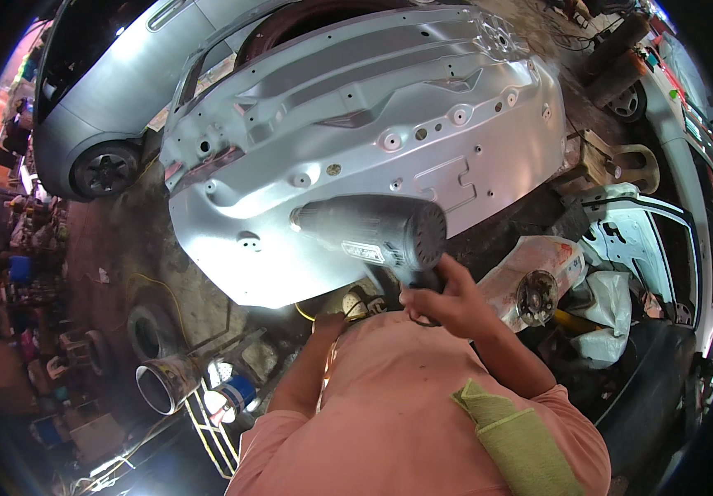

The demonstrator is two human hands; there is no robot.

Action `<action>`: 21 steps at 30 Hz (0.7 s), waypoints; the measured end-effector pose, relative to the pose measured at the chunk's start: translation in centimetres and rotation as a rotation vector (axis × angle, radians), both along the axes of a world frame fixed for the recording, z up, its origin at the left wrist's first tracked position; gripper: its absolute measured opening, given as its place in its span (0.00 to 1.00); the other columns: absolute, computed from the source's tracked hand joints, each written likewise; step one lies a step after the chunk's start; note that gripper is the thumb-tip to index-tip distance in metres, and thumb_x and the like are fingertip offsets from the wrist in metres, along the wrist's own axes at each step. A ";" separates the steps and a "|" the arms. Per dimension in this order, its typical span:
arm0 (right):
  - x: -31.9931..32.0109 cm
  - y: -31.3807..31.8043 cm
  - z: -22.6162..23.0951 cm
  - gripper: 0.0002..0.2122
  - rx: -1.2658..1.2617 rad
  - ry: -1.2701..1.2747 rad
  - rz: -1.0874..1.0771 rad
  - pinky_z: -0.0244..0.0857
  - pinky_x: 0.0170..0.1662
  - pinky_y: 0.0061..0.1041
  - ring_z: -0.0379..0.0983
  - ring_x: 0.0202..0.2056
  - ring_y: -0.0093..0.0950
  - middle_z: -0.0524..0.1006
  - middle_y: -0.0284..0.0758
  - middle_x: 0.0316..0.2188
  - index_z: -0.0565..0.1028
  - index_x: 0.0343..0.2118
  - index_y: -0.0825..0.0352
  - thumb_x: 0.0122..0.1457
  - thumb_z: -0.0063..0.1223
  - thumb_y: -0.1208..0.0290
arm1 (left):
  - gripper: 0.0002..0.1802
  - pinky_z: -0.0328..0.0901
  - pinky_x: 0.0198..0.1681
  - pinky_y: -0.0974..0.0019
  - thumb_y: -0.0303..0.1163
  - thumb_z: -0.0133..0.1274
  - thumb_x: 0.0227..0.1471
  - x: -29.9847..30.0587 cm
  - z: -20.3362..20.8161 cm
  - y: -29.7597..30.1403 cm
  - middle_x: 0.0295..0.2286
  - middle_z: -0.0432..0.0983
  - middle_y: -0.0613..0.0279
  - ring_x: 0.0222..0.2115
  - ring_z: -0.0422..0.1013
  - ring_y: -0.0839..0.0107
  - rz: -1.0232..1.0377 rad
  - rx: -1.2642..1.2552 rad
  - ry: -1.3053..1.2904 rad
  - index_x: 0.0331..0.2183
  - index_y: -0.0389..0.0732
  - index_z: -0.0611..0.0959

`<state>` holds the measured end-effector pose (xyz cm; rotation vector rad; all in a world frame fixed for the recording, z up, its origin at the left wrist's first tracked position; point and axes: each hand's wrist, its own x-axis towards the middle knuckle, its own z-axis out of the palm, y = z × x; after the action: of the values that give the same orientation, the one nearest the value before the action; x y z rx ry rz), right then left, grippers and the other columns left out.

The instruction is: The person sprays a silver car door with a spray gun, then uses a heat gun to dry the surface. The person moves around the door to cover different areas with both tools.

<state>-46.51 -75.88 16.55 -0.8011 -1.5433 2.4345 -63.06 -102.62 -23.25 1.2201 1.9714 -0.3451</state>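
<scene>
My right hand (449,302) is wrapped round the handle of a dark grey heat gun (373,227). Its nozzle points left, over the lower part of a silver car body panel (290,248) that looks like a tailgate. Whether the nozzle touches the metal I cannot tell. Round holes and pressed ridges cover the panel, and its lower left corner shines brightly. Low by my body, close to the panel's bottom edge, is my left hand (329,323); its fingers are mostly hidden. Beside it runs a yellow cord (304,312).
A silver car (137,74) stands at the far left. On the right are a white car door (633,231), a stool (621,161) and a reddish drum-like piece (530,269). A tyre (152,331), an open bucket (162,387) and a blue-banded can (237,395) lie at lower left.
</scene>
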 end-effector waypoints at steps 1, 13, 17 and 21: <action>-0.1 -1.4 -0.1 0.23 0.014 -0.009 0.019 0.69 0.34 0.22 0.72 0.31 0.18 0.76 0.30 0.34 0.70 0.54 0.70 0.57 0.64 0.73 | 0.17 0.71 0.44 0.49 0.45 0.47 0.60 -0.5 0.1 -1.0 0.40 0.83 0.55 0.42 0.80 0.57 0.004 0.010 0.009 0.42 0.47 0.84; 6.3 -7.8 -1.3 0.15 0.293 -0.243 -0.773 0.69 0.33 0.26 0.72 0.25 0.25 0.74 0.34 0.26 0.70 0.45 0.70 0.55 0.55 0.77 | 0.18 0.68 0.47 0.48 0.47 0.46 0.64 -3.8 -1.1 -9.2 0.40 0.83 0.57 0.43 0.79 0.56 -0.031 -0.025 -0.020 0.45 0.47 0.81; 8.6 -8.0 -0.7 0.13 0.458 -0.254 -1.005 0.69 0.33 0.27 0.69 0.23 0.24 0.74 0.34 0.27 0.70 0.44 0.69 0.55 0.55 0.77 | 0.18 0.67 0.47 0.47 0.47 0.46 0.64 -4.7 -1.7 -9.6 0.41 0.83 0.56 0.44 0.79 0.56 -0.020 0.034 0.019 0.44 0.46 0.81; 9.5 -9.6 -2.0 0.13 0.459 -0.308 -0.885 0.69 0.33 0.27 0.70 0.24 0.24 0.74 0.33 0.28 0.70 0.44 0.70 0.56 0.56 0.75 | 0.19 0.70 0.44 0.47 0.49 0.47 0.63 -5.2 -2.0 -10.1 0.36 0.83 0.51 0.40 0.80 0.51 0.052 0.095 0.004 0.40 0.45 0.83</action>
<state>-36.96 -85.49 14.53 -1.4020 -1.3263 1.3200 -68.27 -112.70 -25.27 1.2255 2.0395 -0.2299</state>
